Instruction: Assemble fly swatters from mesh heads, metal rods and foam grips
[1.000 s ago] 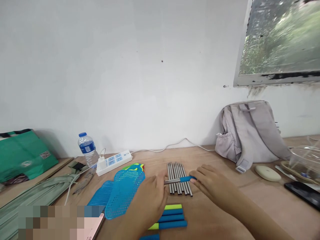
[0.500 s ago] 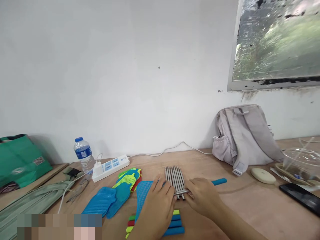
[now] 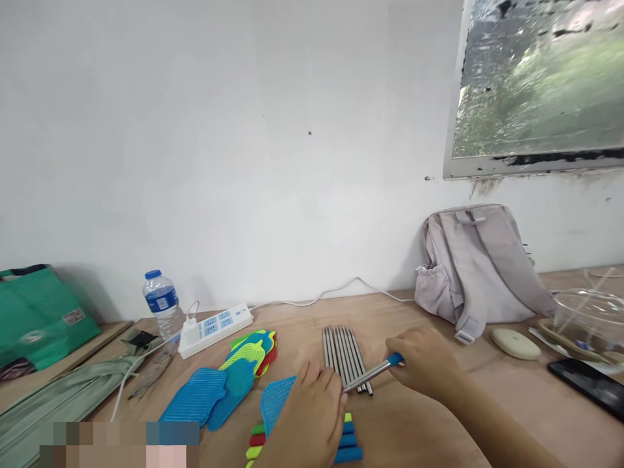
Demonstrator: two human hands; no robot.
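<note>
A blue fly swatter is held between both hands. My left hand (image 3: 312, 409) is closed around the junction of its blue mesh head (image 3: 275, 400) and metal rod (image 3: 368, 377). At the rod's other end, my right hand (image 3: 424, 367) grips the blue handle (image 3: 396, 359), which is mostly hidden by the fingers. Several metal rods (image 3: 341, 351) lie side by side on the table just beyond my hands. Blue handle grips (image 3: 348, 454) and other coloured grips, among them a red grip (image 3: 256, 440), lie below and partly behind my left hand.
Loose swatter heads (image 3: 199, 393) in blue, yellow and red lie left of my hands. Farther back are a power strip (image 3: 217, 330) and a water bottle (image 3: 163, 302). A grey backpack (image 3: 480, 266), an oval cream-coloured case (image 3: 515, 343) and a black phone (image 3: 587, 390) sit to the right.
My right hand has moved right and up from the rod near my left hand to the blue handle. The swatter's rod now slants upward to the right, with more of it showing.
</note>
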